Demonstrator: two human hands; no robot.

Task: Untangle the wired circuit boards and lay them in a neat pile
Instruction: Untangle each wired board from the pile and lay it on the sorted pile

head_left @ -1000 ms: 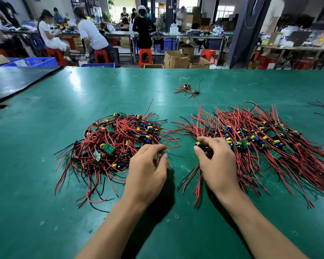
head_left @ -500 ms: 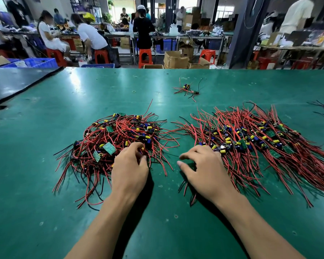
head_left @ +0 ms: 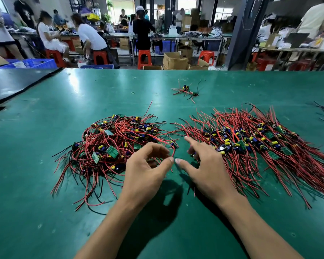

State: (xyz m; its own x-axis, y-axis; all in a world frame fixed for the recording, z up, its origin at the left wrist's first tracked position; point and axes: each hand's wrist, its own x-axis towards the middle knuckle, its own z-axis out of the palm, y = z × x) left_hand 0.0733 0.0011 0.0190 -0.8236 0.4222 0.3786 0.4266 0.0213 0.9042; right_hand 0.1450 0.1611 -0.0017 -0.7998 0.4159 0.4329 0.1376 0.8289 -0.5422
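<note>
Green table [head_left: 45, 184]; beyond it red stools [head_left: 144, 53], cardboard boxes [head_left: 174, 61], blue crate [head_left: 39, 63].

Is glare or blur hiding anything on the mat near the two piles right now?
Head view: glare streaks on the green mat lie beyond both piles, hiding nothing; dark shadows fall under the left hand and right hand; the tangled pile is sharp, the sorted pile smears at its right edge; the background is blurred.

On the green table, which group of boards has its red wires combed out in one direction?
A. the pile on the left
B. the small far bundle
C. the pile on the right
C: the right pile has wires side by side; the left pile is a round tangle.
</note>
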